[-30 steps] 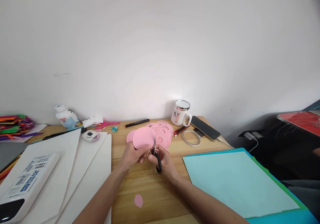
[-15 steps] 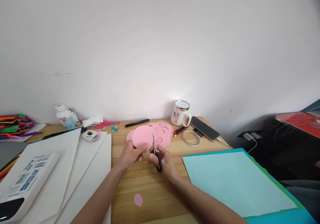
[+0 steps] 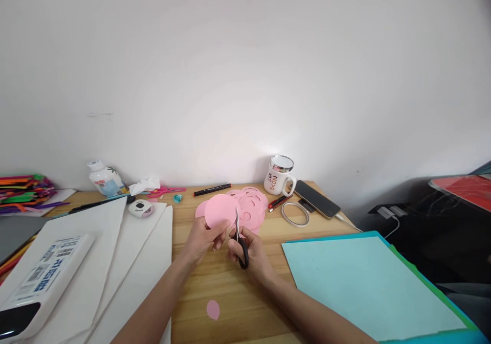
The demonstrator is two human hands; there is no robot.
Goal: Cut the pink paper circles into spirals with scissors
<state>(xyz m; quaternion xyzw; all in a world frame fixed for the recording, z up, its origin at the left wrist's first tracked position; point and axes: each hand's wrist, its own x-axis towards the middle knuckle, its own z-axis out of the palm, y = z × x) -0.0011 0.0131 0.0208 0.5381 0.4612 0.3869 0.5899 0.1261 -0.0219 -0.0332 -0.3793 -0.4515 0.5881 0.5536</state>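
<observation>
Between the thumb and fingers of my left hand [image 3: 204,239] is a round piece of pink paper [image 3: 220,210], held up off the table. My right hand [image 3: 249,249] is closed on black-handled scissors [image 3: 241,249], whose blades point away from me along the right edge of the pink paper. Whether the blades are cutting into it I cannot tell. Behind it lies a heap of pink paper cutouts [image 3: 253,203] with curved slots and holes. A small pink paper petal [image 3: 213,310] rests on the wooden table [image 3: 230,303] nearer to me.
White sheets [image 3: 149,262] lie at left under a white box-like device [image 3: 49,282]. Light blue sheets [image 3: 368,282] are on the right. At the back stand a mug [image 3: 279,175] and a bottle [image 3: 105,178], with a marker [image 3: 212,189], tape ring [image 3: 295,214] and phone [image 3: 316,199].
The whole view has shifted slightly. My hands keep nearly the same pose, with the pink paper turned a little and the scissors still at its right edge.
</observation>
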